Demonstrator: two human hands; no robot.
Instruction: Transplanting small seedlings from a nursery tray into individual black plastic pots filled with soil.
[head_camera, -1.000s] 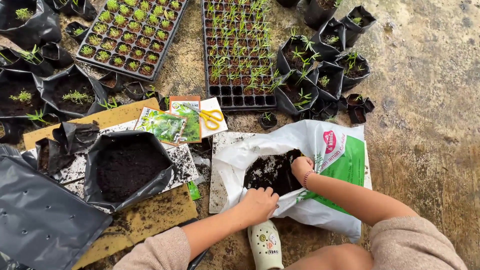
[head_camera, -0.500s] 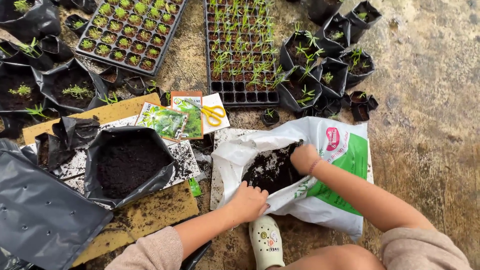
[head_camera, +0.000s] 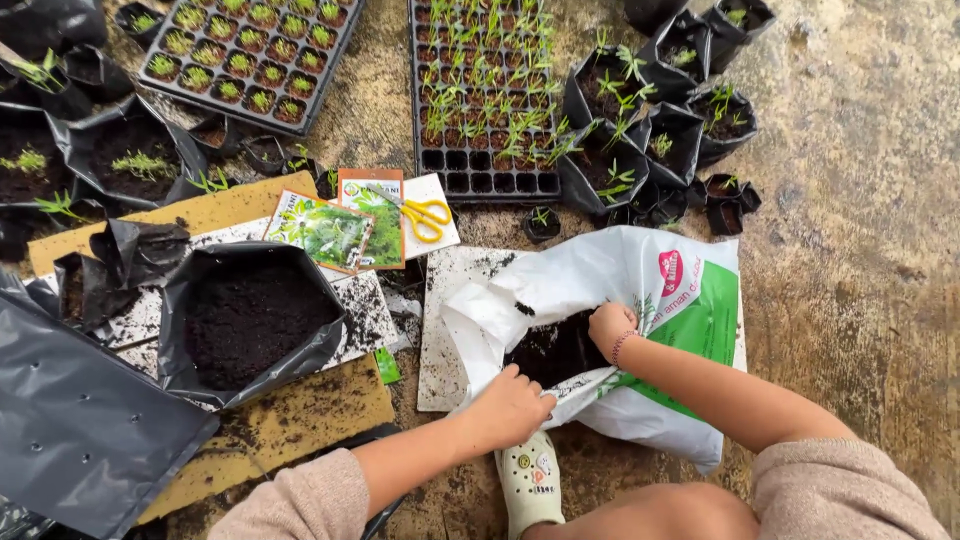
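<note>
A white and green plastic sack (head_camera: 690, 310) lies open on the ground, with dark soil (head_camera: 555, 350) showing in its mouth. My left hand (head_camera: 512, 405) grips the sack's near edge and holds the mouth apart. My right hand (head_camera: 608, 325) is curled at the far side of the opening, down against the soil; whether it holds soil is hidden. To the left sits a black grow bag (head_camera: 250, 320) filled with dark soil, on a soil-strewn white sheet over cardboard.
Yellow scissors (head_camera: 425, 213) and seed packets (head_camera: 335, 228) lie beyond the grow bag. Two black seedling trays (head_camera: 250, 55) and several small black bags with seedlings (head_camera: 640, 130) stand at the back. An empty black bag (head_camera: 70, 420) lies at left. My white clog (head_camera: 530, 480) is below the sack.
The sack's mouth has been pulled wider. My right hand has shifted slightly over the soil; my left hand keeps its hold on the near edge.
</note>
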